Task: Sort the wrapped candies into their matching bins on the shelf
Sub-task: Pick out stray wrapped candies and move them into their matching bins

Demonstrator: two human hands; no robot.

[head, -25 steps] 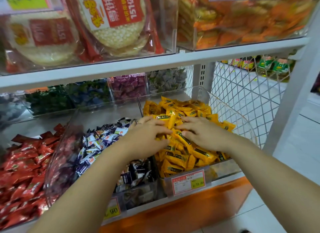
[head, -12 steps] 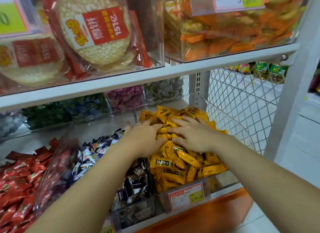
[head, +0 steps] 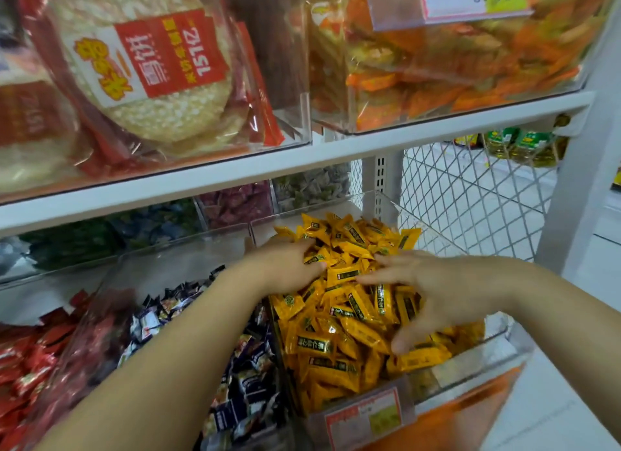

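Observation:
A heap of yellow wrapped candies (head: pixel 349 319) fills a clear bin (head: pixel 510 346) at the right end of the lower shelf. My left hand (head: pixel 285 269) lies on the heap's left side, fingers curved over the candies. My right hand (head: pixel 433 289) rests on the heap's right side with fingers spread and the thumb pointing down toward the front. I cannot see a candy pinched in either hand. To the left stands a bin of dark blue and white candies (head: pixel 242 383), and further left a bin of red candies (head: pixel 30 360).
Behind these, smaller bins hold green (head: pixel 67 242), blue (head: pixel 158 222), purple (head: pixel 238 202) and grey-green candies (head: pixel 312 185). The shelf above (head: pixel 302 155) carries rice cake packs and orange snacks. A wire mesh panel (head: pixel 470 195) closes the right side. A price tag (head: pixel 366 417) fronts the yellow bin.
Both hands slid toward the back of the yellow heap and then spread apart. The camera moved closer and tilted up.

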